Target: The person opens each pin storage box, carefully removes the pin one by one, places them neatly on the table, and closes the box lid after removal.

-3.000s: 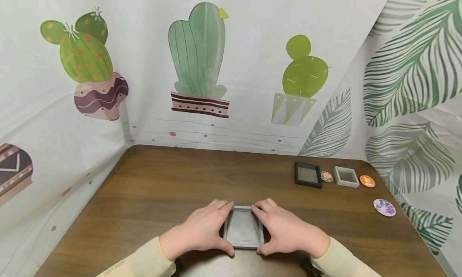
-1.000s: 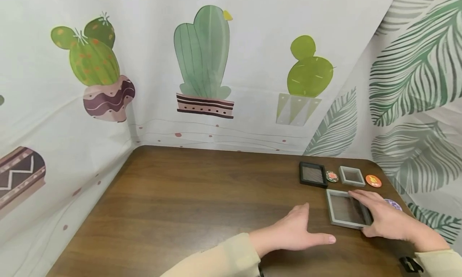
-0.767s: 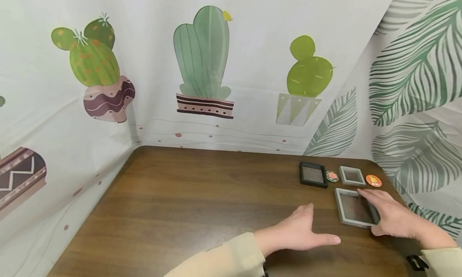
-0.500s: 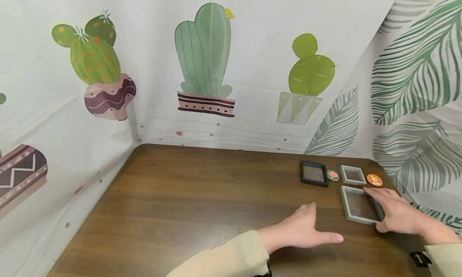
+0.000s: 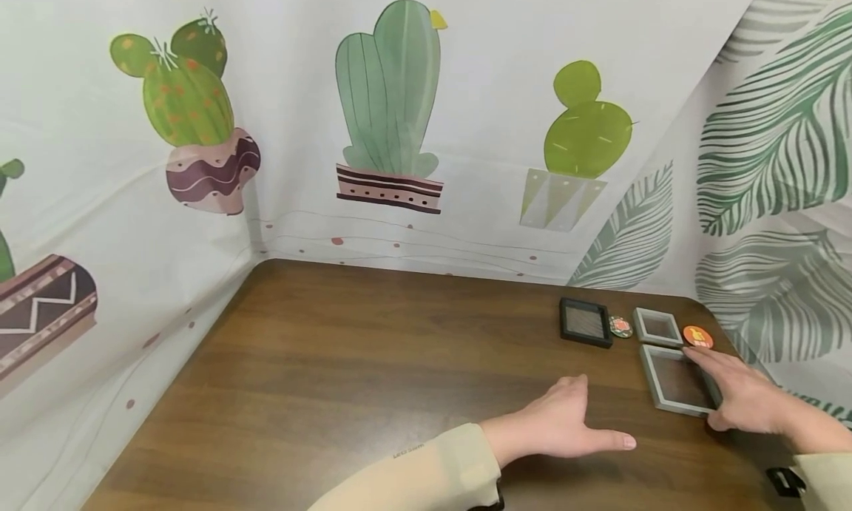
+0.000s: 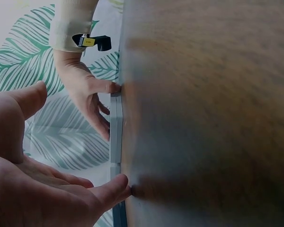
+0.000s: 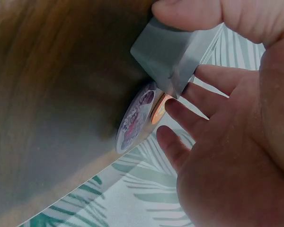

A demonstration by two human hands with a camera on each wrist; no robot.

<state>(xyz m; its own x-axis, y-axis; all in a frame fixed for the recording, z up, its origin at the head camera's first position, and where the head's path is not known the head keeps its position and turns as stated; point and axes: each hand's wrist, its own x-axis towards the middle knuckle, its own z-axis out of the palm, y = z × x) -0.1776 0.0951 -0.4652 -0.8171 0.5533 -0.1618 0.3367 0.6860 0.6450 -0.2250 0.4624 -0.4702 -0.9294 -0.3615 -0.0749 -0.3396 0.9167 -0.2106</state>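
Note:
A large grey display frame (image 5: 653, 378) with a see-through middle lies on the brown table at the right, right at the near side of a smaller grey frame (image 5: 658, 327). My right hand (image 5: 748, 393) grips its right side, thumb at the near edge and fingers at the far edge. In the right wrist view the thumb and fingertips meet the frame's corner (image 7: 158, 54); a round purple badge (image 7: 136, 117) lies beside it, hidden by the hand in the head view. My left hand (image 5: 555, 422) hovers left of the frame, thumb spread, holding nothing.
A black frame (image 5: 586, 323) stands at the back right, with a round dark-and-red badge (image 5: 620, 327) against its right side. An orange badge (image 5: 698, 337) lies right of the small grey frame. Patterned cloth (image 5: 492, 126) hangs behind the table (image 5: 373, 348).
Both hands held the large grey frame at the front middle. The left hand has let go, and the right hand has slid the frame rightward and back, up to the small grey frame.

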